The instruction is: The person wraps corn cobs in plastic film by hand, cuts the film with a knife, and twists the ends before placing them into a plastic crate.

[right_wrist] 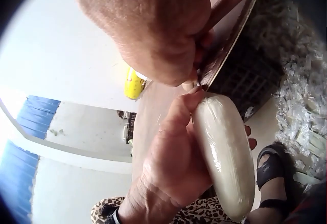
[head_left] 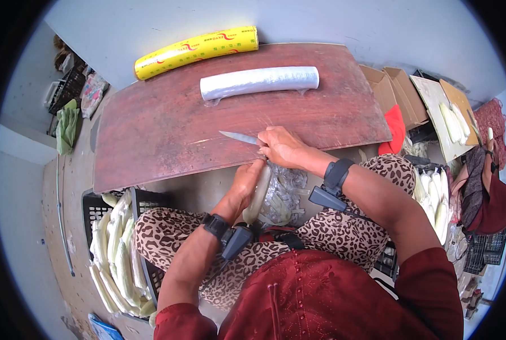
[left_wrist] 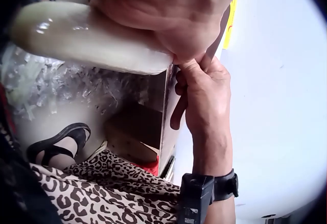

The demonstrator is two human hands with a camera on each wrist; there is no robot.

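A long, pale green vegetable point(head_left: 257, 199) tightly wrapped in clear film is gripped by my left hand point(head_left: 242, 184), below the near edge of the table. In the right wrist view the wrapped vegetable point(right_wrist: 225, 155) lies along the palm, fingertips showing on its far side. My right hand point(head_left: 285, 147) holds a knife point(head_left: 238, 136), whose blade points left over the table in the head view. The knife's handle point(right_wrist: 228, 7) sticks out past the fist in the right wrist view. Both hands meet at the upper end of the vegetable, where fingers hide the contact.
On the dark red table point(head_left: 151, 133) lie a clear film roll point(head_left: 258, 83) and a yellow roll point(head_left: 196, 52). A black crate point(head_left: 151, 195) of wrapped vegetables stands at left; more vegetables point(head_left: 434, 195) sit at right. Crumpled film point(head_left: 284, 192) lies between the legs; cardboard boxes point(head_left: 397, 93) stand right.
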